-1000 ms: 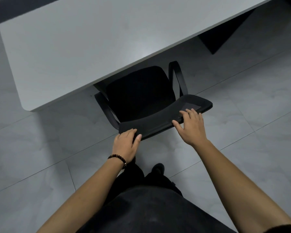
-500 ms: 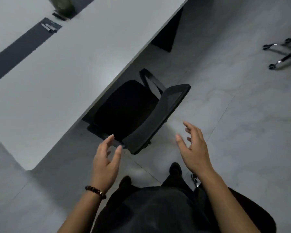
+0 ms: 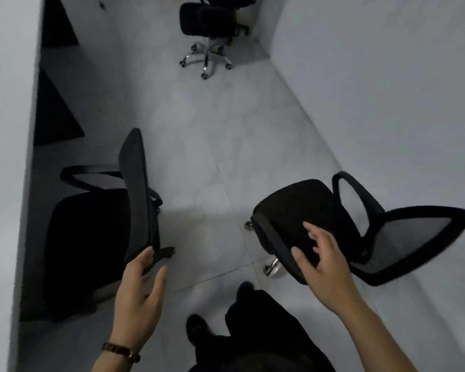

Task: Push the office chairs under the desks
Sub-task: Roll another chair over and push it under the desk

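Now, head view only. Right chair [image 3: 333, 226] stands out in the aisle, to the person's right front, clear of the right table [image 3: 387, 89]. Its seat faces the person's left; the mesh back lies on the far right side, toward the table edge, so its back-to-seat axis runs roughly left-right across the frame. Right hand [image 3: 324, 267] is the nearer grip: fingers spread and loosely curled, holding nothing, hovering over the near armrest and seat edge; contact cannot be told through the blur. Left hand [image 3: 141, 294] is also spread wide and empty, just beside the base of the left chair [image 3: 97, 229], which sits tucked under the left table [image 3: 8, 130] with only its back out.

Judgement: left chair done; right chair is next. It points the wrong way for a straight push, so it likely needs turning before going under the table.

Far chair [image 3: 208, 25] stands in the aisle, well apart, not yet under a table.
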